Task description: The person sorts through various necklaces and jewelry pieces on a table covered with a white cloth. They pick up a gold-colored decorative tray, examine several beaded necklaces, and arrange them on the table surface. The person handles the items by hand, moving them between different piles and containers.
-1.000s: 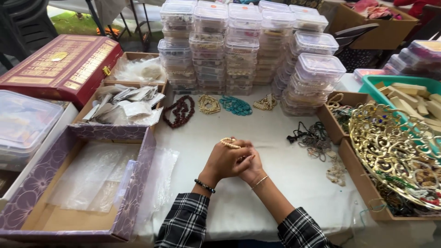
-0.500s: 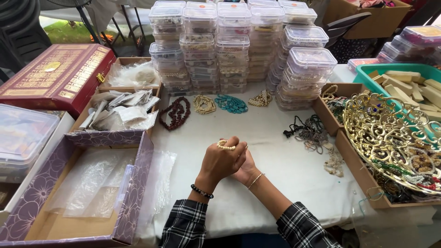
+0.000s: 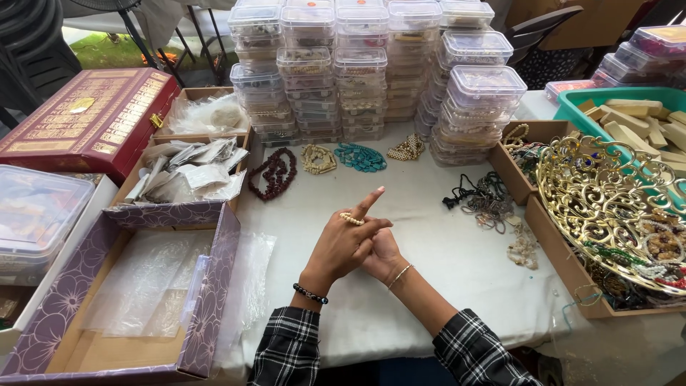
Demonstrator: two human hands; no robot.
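Whereas half a second ago both hands were clasped tightly around the bead ring with every finger folded in, the left hand (image 3: pixel 343 246) now has its index finger extended, pointing away from the body toward the stacked boxes (image 3: pixel 371 68), and the ring (image 3: pixel 351 219) sits looped around the base of that finger. The right hand (image 3: pixel 382 256) remains tucked under and against the left, its fingers curled against the left palm; whether it pinches any part of the ring cannot be told, as the left hand covers it. The left hand is otherwise loosely clenched, its remaining fingers folded. Judged from this, the ring has been slid onto the finger, so fitting appears complete or nearly so. The ring is a short loop of small, round, cream-coloured beads, set close together; only the upper arc shows, and it looks snug on the finger. Both hands rest on or just above the white-covered desk (image 3: pixel 429 236), near its centre. Bead strands lie well apart farther back: a dark red strand (image 3: pixel 273 173), a cream one (image 3: pixel 318 159) and a turquoise one (image 3: pixel 361 157). A gold filigree tray (image 3: pixel 607 200) stands to the right, and a purple floral box (image 3: pixel 107 286) to the left.
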